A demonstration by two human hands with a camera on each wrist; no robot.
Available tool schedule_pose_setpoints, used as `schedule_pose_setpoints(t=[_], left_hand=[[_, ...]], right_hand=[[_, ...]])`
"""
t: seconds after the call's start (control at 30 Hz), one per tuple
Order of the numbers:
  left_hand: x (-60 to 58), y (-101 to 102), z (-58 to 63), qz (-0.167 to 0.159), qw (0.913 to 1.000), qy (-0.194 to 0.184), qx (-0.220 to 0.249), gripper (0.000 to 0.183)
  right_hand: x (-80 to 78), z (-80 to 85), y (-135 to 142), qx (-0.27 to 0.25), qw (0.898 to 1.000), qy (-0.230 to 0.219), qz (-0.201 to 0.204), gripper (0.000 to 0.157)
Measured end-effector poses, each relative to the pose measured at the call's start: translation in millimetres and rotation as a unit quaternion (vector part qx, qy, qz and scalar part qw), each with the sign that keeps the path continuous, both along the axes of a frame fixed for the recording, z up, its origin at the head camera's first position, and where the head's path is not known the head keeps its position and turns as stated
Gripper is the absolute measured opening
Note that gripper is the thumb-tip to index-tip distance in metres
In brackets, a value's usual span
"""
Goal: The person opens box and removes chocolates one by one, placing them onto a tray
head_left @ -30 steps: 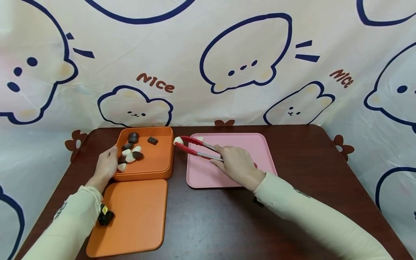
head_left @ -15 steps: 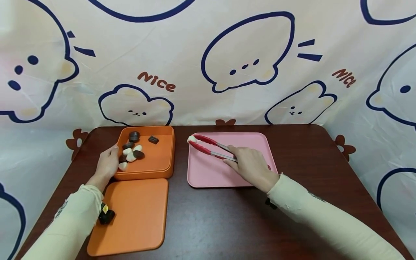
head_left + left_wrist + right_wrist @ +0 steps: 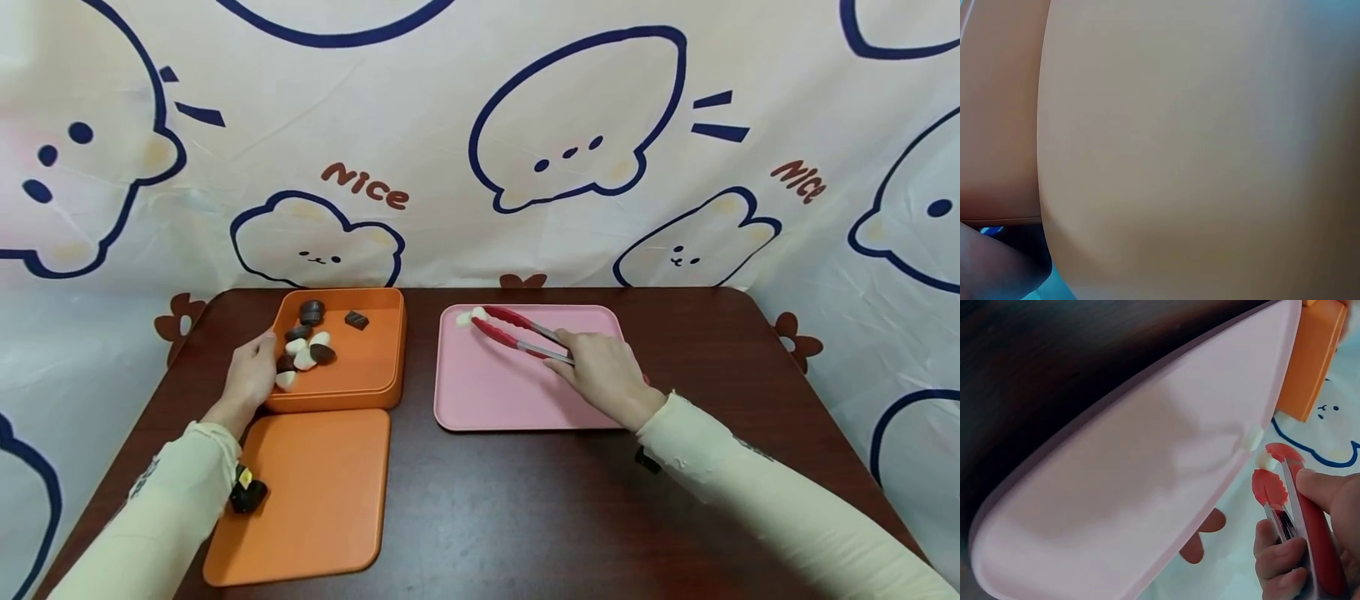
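My right hand [image 3: 603,375] grips a pair of red-tipped tongs [image 3: 517,337] over the pink tray [image 3: 510,400]. A small white chocolate-like piece [image 3: 478,313] is pinched between the tong tips; the right wrist view also shows this piece [image 3: 1265,461] there. Another white piece [image 3: 463,319] lies on the tray near its far left corner. At the left, my left hand [image 3: 251,371] holds the left side of an orange box [image 3: 367,367]; its fingers are partly hidden by the wall. Several dark pieces [image 3: 322,354] and white pieces [image 3: 303,359] lie inside, mostly on the left.
An orange lid [image 3: 315,500] lies flat in front of the box, under my left forearm. Brown table surface [image 3: 480,500] separates box and tray. A patterned cloth [image 3: 435,100] hangs behind and around the table.
My right hand has moved right with the tongs and white piece, from the gap beside the box to above the tray's far left corner. My left hand stays on the box.
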State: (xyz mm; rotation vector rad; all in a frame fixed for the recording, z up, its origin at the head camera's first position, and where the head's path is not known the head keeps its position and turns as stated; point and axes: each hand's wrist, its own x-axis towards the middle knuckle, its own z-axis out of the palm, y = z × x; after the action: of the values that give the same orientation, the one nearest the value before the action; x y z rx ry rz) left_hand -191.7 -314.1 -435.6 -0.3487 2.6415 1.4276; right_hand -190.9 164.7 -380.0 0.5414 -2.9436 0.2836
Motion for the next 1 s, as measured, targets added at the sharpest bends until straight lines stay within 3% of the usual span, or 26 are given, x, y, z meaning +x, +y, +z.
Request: schedule_pose_setpoints(t=[0.5, 0.8, 1.0], left_hand=[[1.6, 1.9, 3.1, 0.012, 0.9999, -0.008, 0.004, 0.065], [0.8, 2.2, 1.7, 0.009, 0.9999, -0.002, 0.007, 0.065], [0.1, 1.3, 1.5, 0.011, 0.9999, -0.004, 0.005, 0.064]], right_hand=[[-11.3, -13.5, 6.8, 0.019, 0.999, -0.036, -0.034, 0.034], [-12.1, -7.7, 6.6, 0.007, 0.999, -0.027, -0.037, 0.033], [-6.5, -0.9, -15.5, -0.043, 0.999, 0.009, 0.01, 0.029]])
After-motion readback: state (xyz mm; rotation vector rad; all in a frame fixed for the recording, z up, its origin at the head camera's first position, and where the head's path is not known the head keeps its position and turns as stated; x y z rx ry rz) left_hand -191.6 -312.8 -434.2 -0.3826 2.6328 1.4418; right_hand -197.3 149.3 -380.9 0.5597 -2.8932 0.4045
